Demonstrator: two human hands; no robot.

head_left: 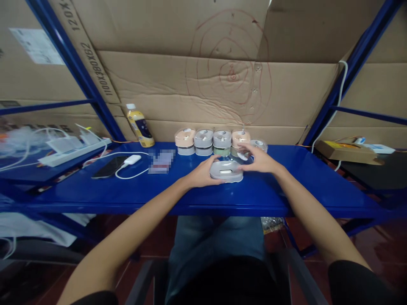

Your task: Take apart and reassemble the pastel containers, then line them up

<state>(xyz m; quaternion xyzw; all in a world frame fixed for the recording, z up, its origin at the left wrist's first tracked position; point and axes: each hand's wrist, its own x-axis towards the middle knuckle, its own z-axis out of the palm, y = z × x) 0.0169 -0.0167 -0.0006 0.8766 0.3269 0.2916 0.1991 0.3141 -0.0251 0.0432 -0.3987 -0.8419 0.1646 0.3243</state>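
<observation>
A grey oval container with a pale slot-like mark on top rests on the blue shelf near its front edge. My left hand is wrapped round its left end, thumb at the back. On the other side, my right hand curves round a clear plastic lid with a white label, just behind the container's right end. The lid's outline is partly hidden by the fingers, and the right thumb is close to the container. Behind both hands stands a row of similar stacked containers in peach, grey and green.
Along the left of the blue shelf are a yellow bottle, a phone, a white charger with cable and a blurred packet. Cardboard walls the back. An opened carton lies at far right.
</observation>
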